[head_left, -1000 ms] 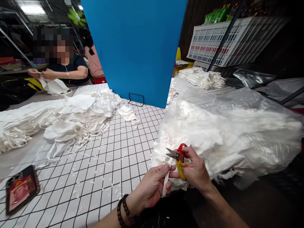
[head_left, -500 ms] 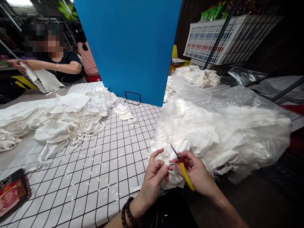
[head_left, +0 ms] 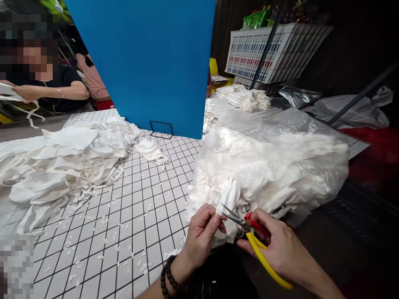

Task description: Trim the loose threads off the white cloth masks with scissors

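Observation:
My left hand (head_left: 202, 232) is closed in a pinch on the end of a white cloth piece (head_left: 230, 195), which runs up toward the bagged pile. In my right hand (head_left: 280, 238) are scissors (head_left: 245, 224) with one red and one yellow handle. Their handles are spread and the blades point left, at the cloth just above my left fingertips. Whether the blades touch the cloth I cannot tell. A large clear plastic bag (head_left: 299, 162) full of white cloth pieces lies right behind both hands.
A heap of white cloth pieces (head_left: 71, 145) covers the left. Small white scraps (head_left: 124, 236) dot the checked tablecloth (head_left: 174, 182). A blue panel (head_left: 146, 70) stands on a wire holder at the back. A co-worker (head_left: 68, 87) sits far left; a white basket (head_left: 264, 52) is back right.
My right hand has turned the scissors so the blades point left, and their handles have spread. My left fingers have drawn together on the cloth. The view has shifted right.

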Demonstrator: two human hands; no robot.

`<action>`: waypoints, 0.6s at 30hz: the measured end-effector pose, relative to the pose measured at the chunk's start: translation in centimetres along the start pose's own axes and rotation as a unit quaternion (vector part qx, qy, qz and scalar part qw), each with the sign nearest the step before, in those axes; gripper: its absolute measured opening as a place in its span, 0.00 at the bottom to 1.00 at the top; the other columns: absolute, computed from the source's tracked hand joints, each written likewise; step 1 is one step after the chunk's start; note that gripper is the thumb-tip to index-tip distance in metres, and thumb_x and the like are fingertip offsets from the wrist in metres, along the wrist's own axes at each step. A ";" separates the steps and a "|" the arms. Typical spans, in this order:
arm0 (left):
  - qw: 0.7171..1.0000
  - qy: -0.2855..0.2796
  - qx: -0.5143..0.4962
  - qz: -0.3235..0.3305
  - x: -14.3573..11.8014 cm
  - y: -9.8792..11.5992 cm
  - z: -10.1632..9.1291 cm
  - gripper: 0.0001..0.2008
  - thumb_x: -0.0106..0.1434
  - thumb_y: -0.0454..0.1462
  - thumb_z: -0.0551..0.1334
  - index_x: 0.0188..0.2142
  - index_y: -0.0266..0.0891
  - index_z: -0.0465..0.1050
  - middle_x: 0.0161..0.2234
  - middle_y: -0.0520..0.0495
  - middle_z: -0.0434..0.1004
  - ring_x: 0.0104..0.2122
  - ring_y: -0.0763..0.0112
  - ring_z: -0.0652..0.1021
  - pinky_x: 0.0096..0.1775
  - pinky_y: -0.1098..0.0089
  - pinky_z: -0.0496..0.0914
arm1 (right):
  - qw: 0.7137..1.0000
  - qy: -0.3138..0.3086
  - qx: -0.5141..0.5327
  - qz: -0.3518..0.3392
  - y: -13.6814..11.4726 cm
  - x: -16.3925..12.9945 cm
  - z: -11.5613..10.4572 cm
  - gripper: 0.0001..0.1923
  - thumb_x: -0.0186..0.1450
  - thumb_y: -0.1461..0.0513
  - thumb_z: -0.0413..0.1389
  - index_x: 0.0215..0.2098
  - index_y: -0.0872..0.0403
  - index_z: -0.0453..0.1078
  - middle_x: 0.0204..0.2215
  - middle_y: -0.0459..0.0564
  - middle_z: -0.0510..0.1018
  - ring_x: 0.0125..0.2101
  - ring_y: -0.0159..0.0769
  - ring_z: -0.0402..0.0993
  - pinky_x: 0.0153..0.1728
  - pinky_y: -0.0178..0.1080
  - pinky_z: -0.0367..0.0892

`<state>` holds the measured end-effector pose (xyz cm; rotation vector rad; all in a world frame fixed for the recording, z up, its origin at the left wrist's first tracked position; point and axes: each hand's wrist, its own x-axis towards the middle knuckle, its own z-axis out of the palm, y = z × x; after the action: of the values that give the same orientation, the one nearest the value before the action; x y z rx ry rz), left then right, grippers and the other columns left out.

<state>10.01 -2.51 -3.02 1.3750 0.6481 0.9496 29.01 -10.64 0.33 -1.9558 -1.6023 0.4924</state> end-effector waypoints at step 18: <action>0.997 -0.033 0.055 0.039 -0.3 -0.2 0.2 0.13 0.70 0.39 0.54 0.32 0.39 0.74 0.32 0.46 0.70 0.36 0.65 0.72 0.41 0.66 0.64 | 0.991 -0.023 -0.129 -0.013 -1.9 -0.5 -0.2 0.15 0.55 0.50 0.61 0.33 0.48 0.62 0.25 0.43 0.76 0.25 0.39 0.75 0.24 0.35 0.60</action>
<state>10.10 -2.83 -3.20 1.5336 0.6076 0.9370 27.56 -10.87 1.62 -2.1196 -1.7933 0.3348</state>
